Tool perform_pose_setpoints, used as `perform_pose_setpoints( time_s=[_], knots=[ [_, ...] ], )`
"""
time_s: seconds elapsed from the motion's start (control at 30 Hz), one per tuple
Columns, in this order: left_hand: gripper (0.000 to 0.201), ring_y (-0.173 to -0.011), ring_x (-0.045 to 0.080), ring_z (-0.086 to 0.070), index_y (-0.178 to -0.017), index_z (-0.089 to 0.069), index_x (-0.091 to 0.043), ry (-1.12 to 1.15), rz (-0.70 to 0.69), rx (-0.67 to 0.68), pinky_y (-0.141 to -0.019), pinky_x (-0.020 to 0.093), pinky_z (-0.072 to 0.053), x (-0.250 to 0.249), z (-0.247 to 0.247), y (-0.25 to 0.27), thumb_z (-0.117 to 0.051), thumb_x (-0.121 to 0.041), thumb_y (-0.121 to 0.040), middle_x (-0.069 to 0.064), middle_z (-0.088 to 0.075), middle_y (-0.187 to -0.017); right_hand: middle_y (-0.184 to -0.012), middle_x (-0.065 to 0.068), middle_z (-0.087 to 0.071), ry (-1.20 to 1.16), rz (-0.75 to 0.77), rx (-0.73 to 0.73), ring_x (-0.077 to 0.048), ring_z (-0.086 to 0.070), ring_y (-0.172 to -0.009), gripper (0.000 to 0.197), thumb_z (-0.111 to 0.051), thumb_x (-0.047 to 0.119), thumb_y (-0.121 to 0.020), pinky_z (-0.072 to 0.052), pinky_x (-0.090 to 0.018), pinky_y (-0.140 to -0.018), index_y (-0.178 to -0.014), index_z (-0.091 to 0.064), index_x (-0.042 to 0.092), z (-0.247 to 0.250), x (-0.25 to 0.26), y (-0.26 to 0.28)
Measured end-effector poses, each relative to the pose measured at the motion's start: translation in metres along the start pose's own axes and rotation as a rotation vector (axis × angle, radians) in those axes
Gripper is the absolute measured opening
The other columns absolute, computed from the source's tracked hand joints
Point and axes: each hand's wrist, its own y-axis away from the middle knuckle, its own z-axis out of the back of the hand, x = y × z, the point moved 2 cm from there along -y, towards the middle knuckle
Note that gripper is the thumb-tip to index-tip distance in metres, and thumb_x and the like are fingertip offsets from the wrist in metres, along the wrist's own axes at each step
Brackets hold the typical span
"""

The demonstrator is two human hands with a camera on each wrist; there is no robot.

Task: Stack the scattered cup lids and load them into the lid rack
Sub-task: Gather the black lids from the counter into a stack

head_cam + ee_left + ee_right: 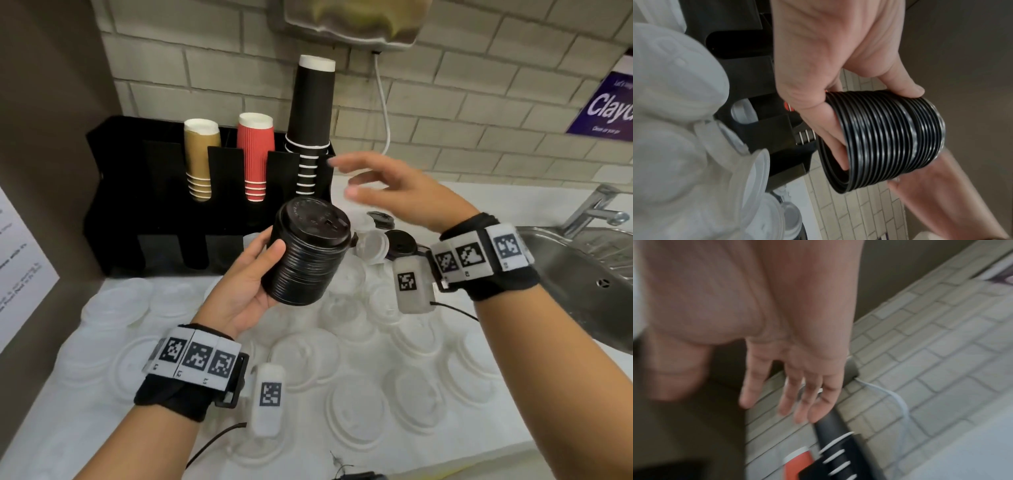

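Observation:
My left hand point(253, 274) grips a tall stack of black cup lids point(306, 251) above the counter, thumb on its near side and fingers curled under its base point(885, 138). The right hand point(387, 186) hovers open just above and to the right of the stack, fingers spread point(797, 395), holding nothing. The black rack point(164, 212) stands against the wall at the left, its lower slots dark. Many clear lids point(356, 407) lie scattered over the white counter point(78, 421). A few loose black lids point(399, 240) sit behind my right wrist.
Gold point(200, 157), red point(256, 157) and black point(310, 120) paper cup stacks stand in the rack's upper holes. A steel sink point(589, 274) with a tap point(596, 209) lies at the right. A brown side wall closes the left.

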Motion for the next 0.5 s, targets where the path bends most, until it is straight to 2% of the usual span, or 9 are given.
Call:
perform_pose_setpoints(
  time_s=[0.07, 0.13, 0.17, 0.23, 0.27, 0.33, 0.43, 0.5],
  knots=[
    [0.067, -0.105, 0.017, -0.068, -0.138, -0.049, -0.021, 0.006, -0.022, -0.021, -0.071, 0.034, -0.059, -0.006, 0.004, -0.003, -0.065, -0.032, -0.074, 0.0, -0.07, -0.116, -0.115, 0.01, -0.058, -0.009, -0.129, -0.16, -0.005, -0.058, -0.1, 0.027, -0.058, 0.029, -0.095, -0.049, -0.025, -0.081, -0.12, -0.057, 0.038, 0.018, -0.032, -0.011],
    [0.069, -0.103, 0.015, -0.068, -0.139, -0.047, -0.02, -0.006, -0.048, -0.03, -0.07, 0.032, -0.059, -0.012, 0.008, -0.004, -0.064, -0.033, -0.073, -0.001, -0.07, -0.115, -0.102, 0.004, -0.058, 0.093, -0.34, -0.206, -0.014, -0.055, -0.095, 0.027, -0.051, 0.015, -0.096, -0.048, -0.028, -0.077, -0.121, -0.058, 0.023, 0.031, -0.073, -0.023],
    [0.07, -0.104, 0.015, -0.068, -0.139, -0.047, -0.021, -0.015, -0.057, -0.037, -0.07, 0.032, -0.059, -0.014, 0.009, -0.005, -0.064, -0.034, -0.072, -0.001, -0.07, -0.116, -0.103, 0.0, -0.059, 0.165, -0.461, -0.174, -0.019, -0.055, -0.097, 0.031, -0.049, 0.011, -0.095, -0.048, -0.031, -0.079, -0.125, -0.057, 0.016, 0.035, -0.095, -0.027],
    [0.064, -0.107, 0.016, -0.067, -0.137, -0.049, -0.021, -0.029, -0.075, -0.038, -0.071, 0.032, -0.059, -0.017, 0.011, -0.006, -0.063, -0.034, -0.075, -0.001, -0.068, -0.118, -0.123, -0.009, -0.058, 0.356, -0.661, -0.043, -0.027, -0.055, -0.112, 0.039, -0.048, 0.009, -0.093, -0.047, -0.035, -0.092, -0.132, -0.053, 0.011, 0.04, -0.138, -0.032],
    [0.06, -0.107, 0.017, -0.067, -0.135, -0.051, -0.022, -0.037, -0.082, -0.035, -0.071, 0.032, -0.058, -0.018, 0.012, -0.006, -0.063, -0.033, -0.078, 0.0, -0.068, -0.118, -0.132, -0.011, -0.054, 0.456, -0.725, 0.026, -0.028, -0.053, -0.118, 0.042, -0.05, 0.01, -0.092, -0.046, -0.036, -0.096, -0.134, -0.051, 0.013, 0.04, -0.154, -0.032],
    [0.055, -0.106, 0.016, -0.067, -0.131, -0.054, -0.024, -0.06, -0.092, -0.026, -0.07, 0.032, -0.058, -0.019, 0.014, -0.007, -0.065, -0.035, -0.078, 0.0, -0.069, -0.118, -0.135, -0.013, -0.052, 0.57, -0.802, 0.109, -0.03, -0.052, -0.119, 0.055, -0.058, 0.016, -0.088, -0.045, -0.034, -0.091, -0.14, -0.043, 0.02, 0.036, -0.177, -0.028],
    [0.044, -0.104, 0.015, -0.068, -0.126, -0.059, -0.027, -0.078, -0.107, -0.017, -0.07, 0.031, -0.058, -0.019, 0.014, -0.009, -0.06, -0.032, -0.082, -0.001, -0.07, -0.116, -0.127, -0.012, -0.057, 0.63, -0.788, 0.173, -0.031, -0.058, -0.11, 0.077, -0.07, 0.026, -0.077, -0.047, -0.032, -0.081, -0.145, -0.035, 0.034, 0.026, -0.2, -0.027],
    [0.042, -0.104, 0.015, -0.068, -0.125, -0.059, -0.028, -0.073, -0.115, -0.027, -0.07, 0.031, -0.058, -0.017, 0.014, -0.01, -0.057, -0.031, -0.083, -0.001, -0.07, -0.115, -0.132, -0.012, -0.055, 0.676, -0.749, 0.192, -0.032, -0.057, -0.114, 0.083, -0.075, 0.031, -0.074, -0.048, -0.035, -0.088, -0.146, -0.034, 0.037, 0.021, -0.212, -0.03]
  ],
)
